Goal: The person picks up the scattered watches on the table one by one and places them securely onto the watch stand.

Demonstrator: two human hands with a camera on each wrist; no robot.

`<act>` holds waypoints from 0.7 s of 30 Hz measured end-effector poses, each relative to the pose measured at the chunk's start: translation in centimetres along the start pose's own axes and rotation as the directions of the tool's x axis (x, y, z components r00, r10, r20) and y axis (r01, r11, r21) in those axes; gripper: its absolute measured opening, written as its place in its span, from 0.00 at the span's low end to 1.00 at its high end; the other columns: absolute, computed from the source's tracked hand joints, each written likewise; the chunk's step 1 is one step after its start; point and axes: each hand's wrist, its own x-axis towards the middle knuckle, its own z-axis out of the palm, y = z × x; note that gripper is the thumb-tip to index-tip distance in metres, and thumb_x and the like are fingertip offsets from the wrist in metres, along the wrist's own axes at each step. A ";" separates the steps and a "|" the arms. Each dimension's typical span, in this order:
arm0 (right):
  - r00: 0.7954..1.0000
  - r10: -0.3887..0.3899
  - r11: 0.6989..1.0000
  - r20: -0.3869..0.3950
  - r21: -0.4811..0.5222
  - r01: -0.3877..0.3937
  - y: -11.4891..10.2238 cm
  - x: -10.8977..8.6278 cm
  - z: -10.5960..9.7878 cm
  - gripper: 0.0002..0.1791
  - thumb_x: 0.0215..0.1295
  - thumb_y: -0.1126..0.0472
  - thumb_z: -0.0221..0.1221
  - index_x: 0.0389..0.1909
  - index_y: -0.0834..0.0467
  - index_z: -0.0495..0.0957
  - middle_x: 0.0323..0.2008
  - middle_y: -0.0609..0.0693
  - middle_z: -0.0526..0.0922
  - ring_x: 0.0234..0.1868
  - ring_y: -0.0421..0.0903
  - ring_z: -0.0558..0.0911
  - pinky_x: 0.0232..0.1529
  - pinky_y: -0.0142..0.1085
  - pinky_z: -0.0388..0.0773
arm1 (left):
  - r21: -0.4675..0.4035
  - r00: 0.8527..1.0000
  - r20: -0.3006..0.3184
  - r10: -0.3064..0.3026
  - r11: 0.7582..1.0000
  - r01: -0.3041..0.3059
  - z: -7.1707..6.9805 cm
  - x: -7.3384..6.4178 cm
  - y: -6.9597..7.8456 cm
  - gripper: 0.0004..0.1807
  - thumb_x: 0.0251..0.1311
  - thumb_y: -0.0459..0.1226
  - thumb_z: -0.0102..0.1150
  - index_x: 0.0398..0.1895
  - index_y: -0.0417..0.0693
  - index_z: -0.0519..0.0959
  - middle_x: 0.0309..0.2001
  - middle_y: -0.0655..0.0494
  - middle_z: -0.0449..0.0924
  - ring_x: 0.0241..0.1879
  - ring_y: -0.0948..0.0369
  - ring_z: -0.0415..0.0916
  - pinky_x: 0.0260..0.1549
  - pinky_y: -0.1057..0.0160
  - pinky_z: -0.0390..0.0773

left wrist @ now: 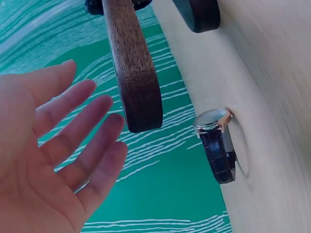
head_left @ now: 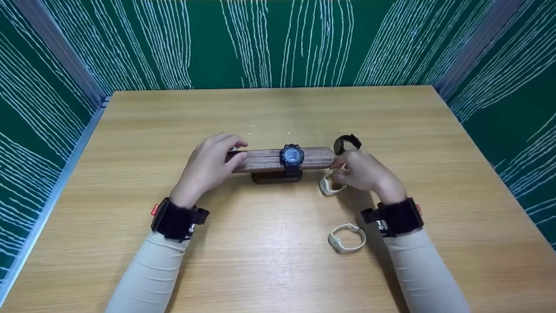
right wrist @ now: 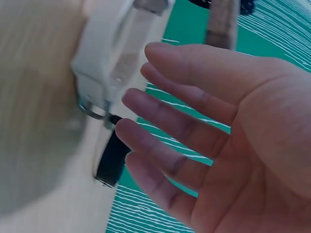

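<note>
A dark wooden watch stand has a long rounded bar on a low base. A black digital watch is strapped round the bar, right of its middle. My left hand is at the bar's left end; in the left wrist view its spread fingers hold nothing. Beyond it stands a watch with a silver case and black strap, mostly hidden in the head view. By the bar's right end, my right hand hovers with loosely bent fingers over a white watch, overlapping its strap.
Just behind the right hand lies a black watch. A second pale watch rests nearer the front, between the forearms. The wooden table is bordered by green panels with white streaks. Small white specks dot the tabletop behind the stand.
</note>
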 end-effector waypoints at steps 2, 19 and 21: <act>1.000 -0.011 1.000 0.012 -0.017 0.011 0.0 0.2 0.4 0.12 0.67 0.67 0.67 0.50 0.64 0.88 0.50 0.59 0.90 0.52 0.59 0.88 0.59 0.56 0.81 | 0.003 1.000 0.003 0.011 1.000 -0.011 0.1 0.0 0.0 0.14 0.74 0.44 0.66 0.58 0.50 0.85 0.57 0.52 0.85 0.61 0.48 0.79 0.67 0.43 0.72; 0.991 -0.130 0.989 0.023 -0.074 0.131 0.1 0.2 0.6 0.05 0.64 0.71 0.70 0.39 0.61 0.90 0.38 0.53 0.91 0.42 0.53 0.88 0.50 0.52 0.85 | 0.013 1.000 0.009 0.020 1.000 -0.020 0.2 0.0 0.0 0.14 0.74 0.44 0.66 0.56 0.50 0.86 0.58 0.51 0.86 0.62 0.49 0.79 0.66 0.44 0.74; 0.989 -0.149 0.985 0.022 -0.081 0.151 0.0 0.0 0.2 0.04 0.64 0.70 0.71 0.37 0.60 0.90 0.37 0.52 0.91 0.40 0.51 0.88 0.48 0.51 0.85 | 0.012 1.000 -0.001 0.032 0.999 -0.032 0.1 0.0 0.0 0.13 0.74 0.43 0.66 0.56 0.50 0.86 0.57 0.51 0.86 0.62 0.49 0.79 0.65 0.45 0.74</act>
